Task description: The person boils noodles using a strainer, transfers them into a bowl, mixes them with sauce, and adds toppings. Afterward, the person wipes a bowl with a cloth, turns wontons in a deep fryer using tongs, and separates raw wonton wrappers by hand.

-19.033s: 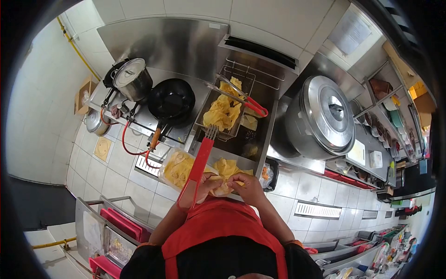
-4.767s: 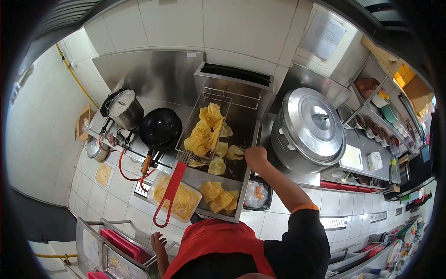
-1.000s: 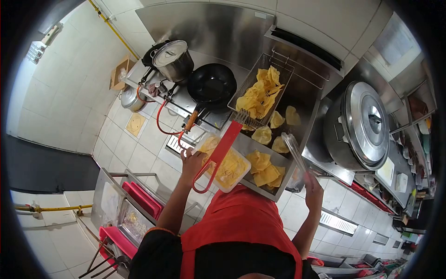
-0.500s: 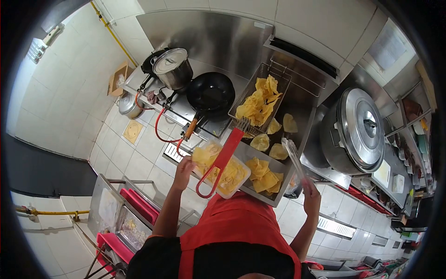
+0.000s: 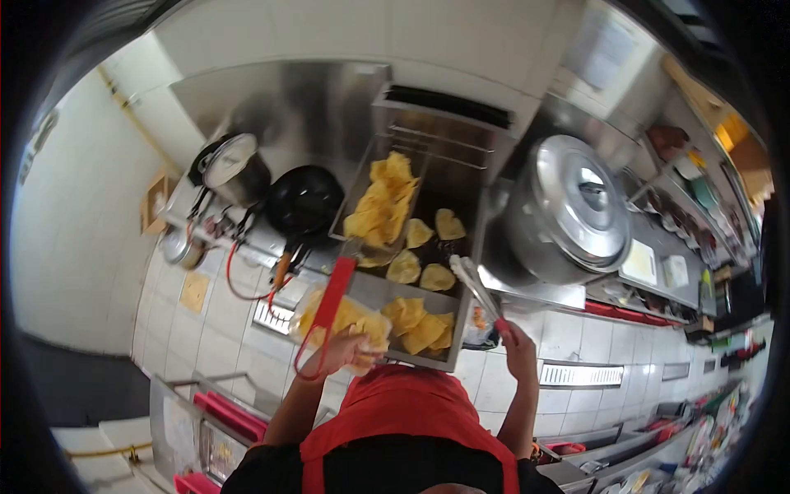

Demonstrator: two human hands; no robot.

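My right hand [image 5: 517, 350] grips a pair of metal tongs [image 5: 479, 292] with red handle ends, the tips over the right side of the fryer. My left hand [image 5: 339, 354] is at the near side of a clear plastic container [image 5: 298, 323] of thin yellow sheets. Its fingers are closed on a yellow sheet [image 5: 370, 329], partly blurred. A red-handled strainer [image 5: 332, 296] lies across the container, its wire end by the fry basket. Several pale yellow rounds [image 5: 403, 267] float in the dark oil. Folded yellow pieces [image 5: 421, 325] rest on the fryer's near metal ledge [image 5: 366, 284].
A wire fry basket [image 5: 346, 198] with golden fried sheets sits at the fryer's left. Further left are a black wok [image 5: 304, 200] and a lidded pot [image 5: 239, 173] on burners. A big lidded steel pot [image 5: 568, 214] stands to the right. Red hose [image 5: 234, 276] runs below the stove.
My left hand has moved from the container's left edge to its near right part, bringing a yellow sheet along. The tongs stay in my right hand, now tilted more to the left. The view has shifted.
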